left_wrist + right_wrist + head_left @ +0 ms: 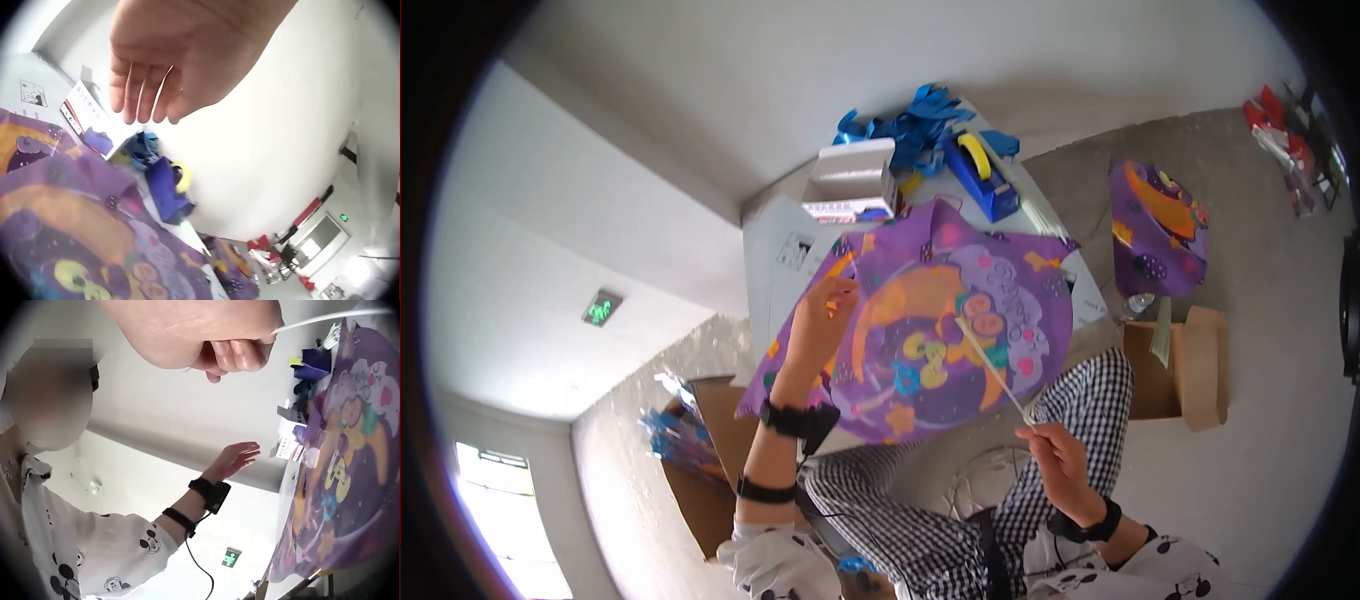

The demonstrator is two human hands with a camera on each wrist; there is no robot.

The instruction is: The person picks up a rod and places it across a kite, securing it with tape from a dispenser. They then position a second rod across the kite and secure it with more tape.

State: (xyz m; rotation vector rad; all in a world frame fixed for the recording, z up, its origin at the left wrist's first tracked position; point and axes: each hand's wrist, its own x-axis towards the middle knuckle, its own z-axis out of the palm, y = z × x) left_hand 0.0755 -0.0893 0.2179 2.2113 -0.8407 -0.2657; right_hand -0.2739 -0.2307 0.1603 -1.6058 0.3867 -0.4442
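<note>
Hardly a word can be read. The purple printed sheet point(920, 330) carries curved lettering point(1012, 290) on its lilac cloud, too blurred to spell out. Beyond the sheet, the white box point(90, 119) bears a row of dark characters near a blue picture, likewise illegible. Past the sheet's far left edge, the white tabletop point(768, 290) shows a black-framed printed drawing point(796, 250) with tiny, unreadable marks. Well left of the sheet, a green sign point(603, 307) on the wall is clearest (the familiar running-figure exit pictogram). Well apart from the sheet, the left wrist view catches another small green sign point(344, 218), its details lost.
</note>
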